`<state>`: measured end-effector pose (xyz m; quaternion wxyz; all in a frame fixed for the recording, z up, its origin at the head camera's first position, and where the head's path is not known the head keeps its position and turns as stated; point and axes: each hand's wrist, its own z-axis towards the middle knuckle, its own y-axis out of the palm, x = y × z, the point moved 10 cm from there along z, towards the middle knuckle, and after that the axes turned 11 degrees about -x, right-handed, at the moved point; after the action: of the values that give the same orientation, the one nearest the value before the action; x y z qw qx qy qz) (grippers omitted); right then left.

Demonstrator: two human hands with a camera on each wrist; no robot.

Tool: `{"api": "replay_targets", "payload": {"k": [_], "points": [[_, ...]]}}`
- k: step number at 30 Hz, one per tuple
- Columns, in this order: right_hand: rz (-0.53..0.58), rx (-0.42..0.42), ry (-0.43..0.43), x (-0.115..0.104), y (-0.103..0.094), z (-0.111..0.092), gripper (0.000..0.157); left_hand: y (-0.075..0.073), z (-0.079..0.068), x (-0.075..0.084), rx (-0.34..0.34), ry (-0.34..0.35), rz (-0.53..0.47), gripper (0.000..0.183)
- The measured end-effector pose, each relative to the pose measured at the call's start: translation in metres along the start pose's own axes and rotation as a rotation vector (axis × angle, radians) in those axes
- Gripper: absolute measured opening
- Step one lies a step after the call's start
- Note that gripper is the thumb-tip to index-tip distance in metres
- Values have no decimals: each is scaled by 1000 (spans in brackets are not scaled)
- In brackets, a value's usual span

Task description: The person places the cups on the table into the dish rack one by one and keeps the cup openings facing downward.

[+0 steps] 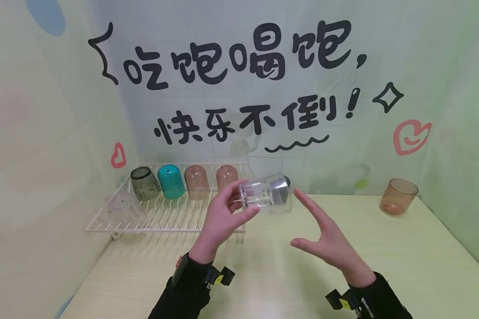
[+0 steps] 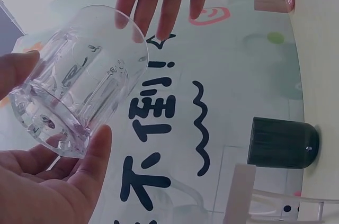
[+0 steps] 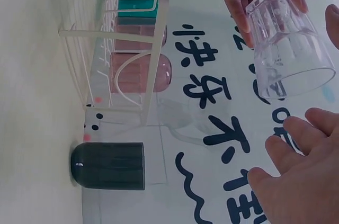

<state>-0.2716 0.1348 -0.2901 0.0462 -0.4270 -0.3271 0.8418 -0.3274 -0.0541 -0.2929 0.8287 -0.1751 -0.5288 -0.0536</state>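
A clear faceted glass (image 1: 259, 192) is held sideways above the table by my left hand (image 1: 223, 208), its fingers and thumb gripping near the base. The rim of the glass (image 3: 291, 49) points toward my right hand (image 1: 323, 235). That right hand is apart from the glass, thumb and fingers spread with nothing between them. In the left wrist view, the fingers of the right hand (image 2: 159, 1) hang just beyond the rim. A dark glass (image 3: 108, 166) stands upright on the table beside the rack, mostly hidden behind the clear glass in the head view.
A white wire rack (image 1: 175, 230) at the back left carries upside-down glasses: a grey one (image 1: 145, 184), a teal one (image 1: 170, 181), two pink ones (image 1: 197, 182) and a clear one (image 1: 125, 208). An amber glass (image 1: 399, 197) stands at the back right, near the printed side wall (image 1: 459, 146).
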Motion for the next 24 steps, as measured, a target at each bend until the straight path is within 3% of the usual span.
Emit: {"api": "replay_targets", "payload": {"k": [6,12,14,19,24], "points": [[-53,-56,13,0,1,-3,97,-7,-2,2,10,-31,18,65],[-86,-94,21,6,2,-7,100,-12,-9,18,5,-65,56,63],[-108,-104,24,18,3,-9,103,-14,-10,19,7,-70,69,63],[-179,-120,12,47,3,-14,106,-25,-8,3,20,-93,104,65],[-217,-128,8,51,1,-16,107,-34,-8,-10,32,-91,118,67]]}}
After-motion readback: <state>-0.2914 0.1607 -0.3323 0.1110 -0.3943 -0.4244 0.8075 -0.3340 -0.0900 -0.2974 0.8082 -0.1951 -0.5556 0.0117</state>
